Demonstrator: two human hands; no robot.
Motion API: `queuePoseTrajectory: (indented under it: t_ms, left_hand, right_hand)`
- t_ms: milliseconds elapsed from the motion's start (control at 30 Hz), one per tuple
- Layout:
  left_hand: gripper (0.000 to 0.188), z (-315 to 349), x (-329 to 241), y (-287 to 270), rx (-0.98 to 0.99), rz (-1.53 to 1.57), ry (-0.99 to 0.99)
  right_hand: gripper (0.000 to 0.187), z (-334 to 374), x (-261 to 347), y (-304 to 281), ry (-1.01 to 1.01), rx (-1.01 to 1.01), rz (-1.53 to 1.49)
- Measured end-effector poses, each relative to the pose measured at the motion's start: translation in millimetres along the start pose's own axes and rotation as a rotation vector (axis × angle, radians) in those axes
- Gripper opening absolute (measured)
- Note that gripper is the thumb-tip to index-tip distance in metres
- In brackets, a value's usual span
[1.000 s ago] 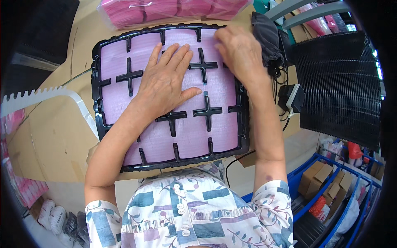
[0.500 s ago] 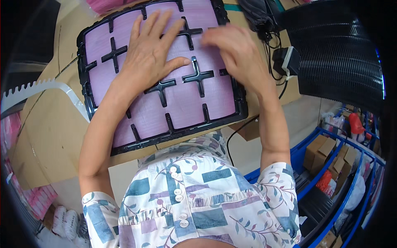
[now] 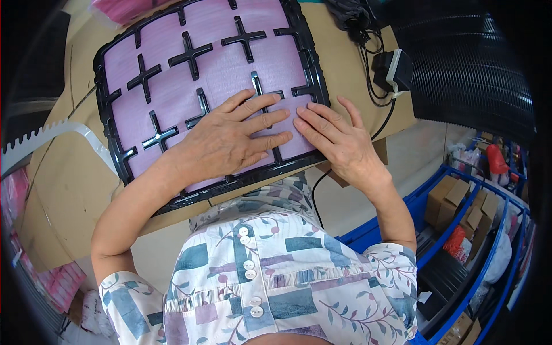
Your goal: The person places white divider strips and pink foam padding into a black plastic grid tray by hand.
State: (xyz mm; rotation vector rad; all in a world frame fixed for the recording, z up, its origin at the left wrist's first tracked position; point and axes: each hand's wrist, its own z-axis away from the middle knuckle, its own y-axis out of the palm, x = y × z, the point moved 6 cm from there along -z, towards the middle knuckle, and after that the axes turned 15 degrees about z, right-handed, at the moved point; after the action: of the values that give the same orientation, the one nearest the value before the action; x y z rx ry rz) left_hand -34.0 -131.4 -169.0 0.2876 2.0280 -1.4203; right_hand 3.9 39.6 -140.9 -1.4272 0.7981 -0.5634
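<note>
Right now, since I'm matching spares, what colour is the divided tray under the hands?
The divided tray is black, clearest in the head view.

One near fisheye view from head height, downward onto the table [image 3: 63, 201], dark rim unclear.

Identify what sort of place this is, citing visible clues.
Probably a workshop or packing area: a black divided tray of lilac pieces lies on the worktop, with cardboard boxes in a blue-framed rack nearby.

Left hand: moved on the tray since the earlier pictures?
Yes: against the tray, the left hand has shifted toward the person, its fingers now farther right.
</note>
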Motion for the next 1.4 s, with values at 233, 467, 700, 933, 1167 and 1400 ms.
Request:
queuePoseTrajectory:
  t_ms: [233,467,700,933,1167,1400]
  left_hand:
    - [0.043,-2,-3,-11,-0.021,0.092,-0.011]
    - [0.045,50,-24,-34,-0.123,0.055,-0.178]
    - [0.060,66,-46,-7,-0.041,-0.007,-0.304]
    - [0.059,70,-47,-12,-0.123,0.025,-0.308]
    - [0.052,71,-48,-24,-0.193,-0.006,-0.364]
    - [0.046,100,-24,-56,-0.473,-0.231,-0.639]
  right_hand:
    - [0.039,-4,-15,-5,-0.100,-0.016,-0.060]
    - [0.026,12,-21,-15,0.121,-0.275,-0.147]
    - [0.034,12,4,-2,0.030,-0.132,-0.037]
    - [0.031,22,-36,-11,0.243,-0.372,-0.389]
    - [0.026,1,4,-14,0.025,-0.382,-0.179]
    - [0.046,-70,8,-17,-0.049,-0.308,-0.194]
